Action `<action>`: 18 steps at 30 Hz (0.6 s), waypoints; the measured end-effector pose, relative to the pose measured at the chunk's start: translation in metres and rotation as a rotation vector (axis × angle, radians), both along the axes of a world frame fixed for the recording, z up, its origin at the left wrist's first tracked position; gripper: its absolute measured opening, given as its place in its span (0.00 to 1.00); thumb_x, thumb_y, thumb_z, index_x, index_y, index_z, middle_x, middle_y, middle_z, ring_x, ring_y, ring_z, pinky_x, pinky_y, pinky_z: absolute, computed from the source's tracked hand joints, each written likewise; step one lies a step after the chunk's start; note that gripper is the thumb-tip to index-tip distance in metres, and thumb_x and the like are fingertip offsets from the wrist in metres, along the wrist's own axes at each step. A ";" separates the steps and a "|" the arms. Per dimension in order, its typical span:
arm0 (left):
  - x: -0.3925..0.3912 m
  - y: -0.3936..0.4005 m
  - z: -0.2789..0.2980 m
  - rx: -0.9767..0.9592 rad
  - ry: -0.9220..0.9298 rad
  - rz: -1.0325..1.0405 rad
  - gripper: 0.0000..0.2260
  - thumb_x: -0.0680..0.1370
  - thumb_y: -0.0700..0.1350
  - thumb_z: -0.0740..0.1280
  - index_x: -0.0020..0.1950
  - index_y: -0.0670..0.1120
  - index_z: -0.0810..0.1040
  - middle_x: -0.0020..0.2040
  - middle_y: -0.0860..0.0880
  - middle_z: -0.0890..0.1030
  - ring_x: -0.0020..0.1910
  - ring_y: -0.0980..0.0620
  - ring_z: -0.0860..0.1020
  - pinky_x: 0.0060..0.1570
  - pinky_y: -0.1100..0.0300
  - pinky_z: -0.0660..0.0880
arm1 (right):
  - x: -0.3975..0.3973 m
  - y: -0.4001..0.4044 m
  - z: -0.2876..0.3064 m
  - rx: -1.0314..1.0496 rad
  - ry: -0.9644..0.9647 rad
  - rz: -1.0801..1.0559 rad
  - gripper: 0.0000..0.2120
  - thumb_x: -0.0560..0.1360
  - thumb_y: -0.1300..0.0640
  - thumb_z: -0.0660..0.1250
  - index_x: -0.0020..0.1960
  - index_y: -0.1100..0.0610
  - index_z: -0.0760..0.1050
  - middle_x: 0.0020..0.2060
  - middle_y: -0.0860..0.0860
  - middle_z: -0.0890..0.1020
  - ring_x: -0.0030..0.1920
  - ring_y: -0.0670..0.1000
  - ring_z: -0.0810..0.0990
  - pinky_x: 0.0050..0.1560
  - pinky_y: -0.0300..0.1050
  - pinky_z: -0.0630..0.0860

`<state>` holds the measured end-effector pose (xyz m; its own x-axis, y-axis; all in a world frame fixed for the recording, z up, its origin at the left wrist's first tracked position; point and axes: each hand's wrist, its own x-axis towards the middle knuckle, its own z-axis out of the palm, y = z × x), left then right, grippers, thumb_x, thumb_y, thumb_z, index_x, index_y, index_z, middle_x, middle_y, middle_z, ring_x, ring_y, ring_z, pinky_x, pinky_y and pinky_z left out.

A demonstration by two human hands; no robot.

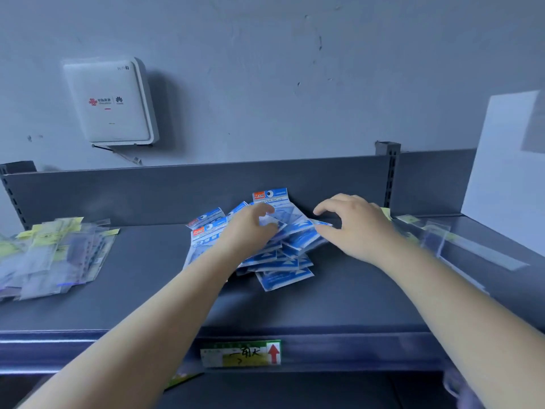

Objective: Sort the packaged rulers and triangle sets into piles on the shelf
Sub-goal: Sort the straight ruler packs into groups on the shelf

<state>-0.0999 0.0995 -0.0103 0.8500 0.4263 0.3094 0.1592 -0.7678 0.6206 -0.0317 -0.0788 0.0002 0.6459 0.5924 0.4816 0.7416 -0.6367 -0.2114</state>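
Note:
A loose pile of blue triangle set packs [290, 261] lies in the middle of the dark grey shelf [147, 290], against its back panel. My left hand [250, 228] rests on top of the pile, thumb and curled fingers pinching one blue pack. My right hand [354, 228] arches over the pile's right edge with its thumb touching a pack corner and its fingers holding nothing. Clear ruler packs with yellow labels [53, 252] form a heap at the shelf's left end. More clear ruler packs [442, 240] lie at the right, partly hidden behind my right forearm.
A white router box [109, 101] hangs on the wall above the shelf. A white sheet [507, 172] leans at the far right. The shelf's front rail carries a green and yellow price label [240, 352]. A slotted upright post [387, 149] rises behind the back panel.

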 end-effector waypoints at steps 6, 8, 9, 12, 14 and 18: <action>0.015 -0.064 0.012 0.133 -0.138 -0.085 0.14 0.78 0.46 0.62 0.64 0.51 0.74 0.61 0.53 0.75 0.49 0.49 0.75 0.51 0.59 0.71 | 0.026 -0.073 -0.003 0.129 0.092 -0.117 0.10 0.75 0.52 0.65 0.56 0.50 0.77 0.52 0.44 0.77 0.56 0.50 0.75 0.58 0.48 0.71; 0.023 -0.092 0.014 0.133 -0.145 -0.195 0.14 0.77 0.46 0.63 0.64 0.51 0.73 0.59 0.53 0.76 0.53 0.54 0.74 0.52 0.62 0.70 | 0.036 -0.097 -0.004 0.181 0.122 -0.157 0.09 0.73 0.53 0.67 0.53 0.50 0.78 0.50 0.44 0.78 0.56 0.49 0.76 0.57 0.48 0.72; 0.028 -0.106 0.014 0.126 -0.117 -0.246 0.15 0.77 0.46 0.64 0.64 0.51 0.73 0.58 0.53 0.75 0.53 0.55 0.73 0.52 0.63 0.70 | 0.041 -0.109 -0.005 0.189 0.146 -0.178 0.09 0.73 0.54 0.67 0.53 0.50 0.78 0.50 0.44 0.78 0.55 0.48 0.76 0.57 0.47 0.72; 0.046 -0.146 0.012 0.154 0.010 -0.344 0.17 0.76 0.48 0.66 0.64 0.51 0.73 0.56 0.52 0.75 0.50 0.54 0.74 0.49 0.62 0.71 | 0.058 -0.140 -0.009 0.204 0.211 -0.230 0.10 0.72 0.55 0.68 0.54 0.52 0.78 0.52 0.46 0.79 0.54 0.49 0.76 0.55 0.43 0.71; 0.059 -0.169 0.008 0.158 0.112 -0.354 0.17 0.75 0.50 0.66 0.64 0.52 0.73 0.55 0.51 0.76 0.49 0.52 0.75 0.45 0.62 0.71 | 0.069 -0.157 -0.014 0.186 0.257 -0.271 0.11 0.72 0.54 0.69 0.54 0.53 0.77 0.54 0.49 0.79 0.53 0.50 0.76 0.54 0.44 0.72; 0.084 -0.198 -0.004 0.179 0.282 -0.279 0.15 0.72 0.59 0.66 0.50 0.50 0.72 0.50 0.49 0.76 0.46 0.50 0.73 0.40 0.60 0.68 | 0.084 -0.178 -0.018 0.016 0.328 -0.358 0.20 0.71 0.47 0.70 0.59 0.53 0.74 0.59 0.50 0.77 0.56 0.53 0.76 0.56 0.47 0.74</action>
<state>-0.0155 -0.0989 -0.0140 0.9870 0.1287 0.0967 0.0742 -0.8969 0.4359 0.0526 -0.2569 -0.0181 0.9270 0.2992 0.2261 0.3691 -0.8344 -0.4093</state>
